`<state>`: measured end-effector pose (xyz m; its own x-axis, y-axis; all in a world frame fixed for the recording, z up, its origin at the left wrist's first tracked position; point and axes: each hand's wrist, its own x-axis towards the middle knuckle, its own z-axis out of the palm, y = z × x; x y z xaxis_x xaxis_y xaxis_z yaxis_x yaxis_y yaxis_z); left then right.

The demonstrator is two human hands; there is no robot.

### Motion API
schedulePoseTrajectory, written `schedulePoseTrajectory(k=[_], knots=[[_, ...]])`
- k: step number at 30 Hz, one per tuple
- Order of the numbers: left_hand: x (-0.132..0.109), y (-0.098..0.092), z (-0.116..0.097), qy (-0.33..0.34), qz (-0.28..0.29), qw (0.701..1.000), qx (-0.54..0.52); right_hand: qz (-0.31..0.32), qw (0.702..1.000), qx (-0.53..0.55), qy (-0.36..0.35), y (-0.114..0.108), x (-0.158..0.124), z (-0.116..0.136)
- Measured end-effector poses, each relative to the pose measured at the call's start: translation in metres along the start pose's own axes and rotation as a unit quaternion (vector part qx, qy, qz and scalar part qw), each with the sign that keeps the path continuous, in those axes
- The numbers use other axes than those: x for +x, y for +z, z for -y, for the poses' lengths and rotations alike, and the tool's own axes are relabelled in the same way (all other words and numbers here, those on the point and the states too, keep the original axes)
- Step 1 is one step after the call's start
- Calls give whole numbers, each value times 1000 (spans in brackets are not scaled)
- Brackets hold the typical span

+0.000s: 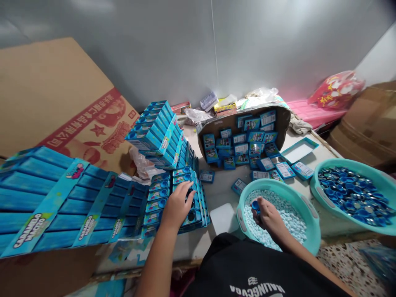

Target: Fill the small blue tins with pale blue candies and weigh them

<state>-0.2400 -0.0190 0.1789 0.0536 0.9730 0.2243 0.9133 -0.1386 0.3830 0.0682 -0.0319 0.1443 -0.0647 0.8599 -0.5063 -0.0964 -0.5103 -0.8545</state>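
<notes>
My left hand (178, 201) reaches over a tray of small blue boxes (159, 194) with round openings. Its fingers are apart, and the fingertips touch or hover just above the box tops; which, I cannot tell. My right hand (269, 216) is closed around a small blue cap (255, 205), over a turquoise basin (314, 231) of pale blue candies (297, 218). The palm side is hidden, so further caps may be in it. To the right, a second turquoise basin (321, 192) holds many shiny blue caps (355, 196).
Stacked trays of blue boxes (154, 132) and long blue cartons (71, 202) stand at left, before a large cardboard box (62, 90). An open carton (284, 132) of small blue boxes lies behind the candy basin. A white lid-like piece (223, 218) sits between my hands.
</notes>
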Motion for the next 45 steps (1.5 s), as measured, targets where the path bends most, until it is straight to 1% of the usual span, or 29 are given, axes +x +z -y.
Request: schedulePoseTrajectory(k=[4,10,13,15,16,18,19,20,21,23,24,25,26,28,30,32,34,37,39,41,45], knots=[[-8,4,-4,17,20,999,24,-15,1000,-12,-7,-3,-1,0],[-7,9,-21,10,52,994,98,-3,1000,-8,-21,0,-4,4],[-4,10,-26,-5,42,995,88,4,1000,8,-27,3,-6,6],[-4,10,-32,-22,20,996,84,19,999,10,-24,6,-7,5],[-5,10,-37,-38,-2,996,80,32,999,10,-19,8,-7,4],[-10,10,-55,-62,-57,996,42,60,998,5,-4,13,-8,3],[-13,11,-67,-59,-72,996,2,74,997,2,2,17,-8,3],[-16,12,-80,-41,-68,995,-53,86,996,-3,3,20,-9,3],[-19,14,-93,-7,-35,993,-114,99,995,-11,-1,24,-10,5],[-24,19,-115,57,54,974,-214,126,991,-28,-27,30,-13,9],[-25,22,-123,77,77,963,-245,141,989,-35,-43,34,-14,12],[-27,24,-127,91,82,957,-265,154,986,-38,-54,36,-16,15],[-29,27,-130,103,73,954,-274,164,984,-38,-57,38,-16,17],[-31,29,-127,120,30,961,-247,174,983,-35,-45,41,-16,19],[-33,26,-117,117,-14,976,-185,169,985,-35,-24,40,-15,19],[-31,18,-101,78,-56,989,-116,149,988,-32,-5,36,-14,18],[-26,7,-83,26,-73,995,-66,127,992,-24,9,29,-14,16],[-17,-8,-57,-54,-64,996,17,102,995,-14,19,14,-16,14],[-14,-13,-47,-93,-46,993,58,77,997,-9,18,2,-17,13],[-14,-15,-44,-112,-28,990,84,53,998,-2,18,-10,-19,12],[-23,-12,-47,-114,3,989,95,11,1000,3,21,-26,-22,10]])
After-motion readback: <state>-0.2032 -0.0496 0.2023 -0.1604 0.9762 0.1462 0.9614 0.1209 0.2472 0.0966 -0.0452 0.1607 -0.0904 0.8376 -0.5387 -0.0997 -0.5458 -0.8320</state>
